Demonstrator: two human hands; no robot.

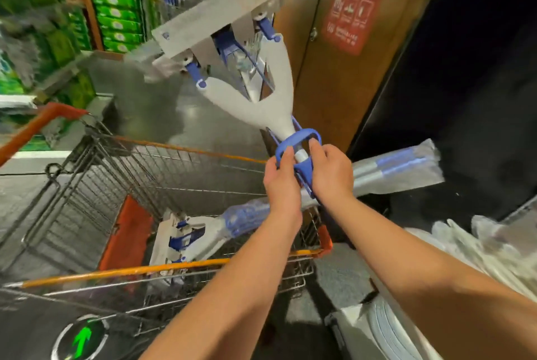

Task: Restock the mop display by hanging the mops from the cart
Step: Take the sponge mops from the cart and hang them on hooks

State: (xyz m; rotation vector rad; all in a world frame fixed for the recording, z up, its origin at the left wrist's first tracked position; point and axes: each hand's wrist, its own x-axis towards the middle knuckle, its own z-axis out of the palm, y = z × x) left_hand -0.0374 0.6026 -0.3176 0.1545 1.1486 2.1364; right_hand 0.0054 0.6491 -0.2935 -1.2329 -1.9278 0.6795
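The left hand [280, 182] and right hand [329, 171] are gripping the blue plastic loop [299, 141] of a white forked flat mop [261, 104], raising it above the orange-rimmed wire cart [145, 271]. The lift-out seems underway. Hanging is calling for a hook, unseen here, and the brown wooden panel [319, 83] is crowding the right.

Your left hand [280, 182] and right hand [329, 172]: both grip the blue handle [302, 169] of one mop [261, 110], its head raised beyond them. Below your hands: cart [145, 185] holding a second mop [197, 236].
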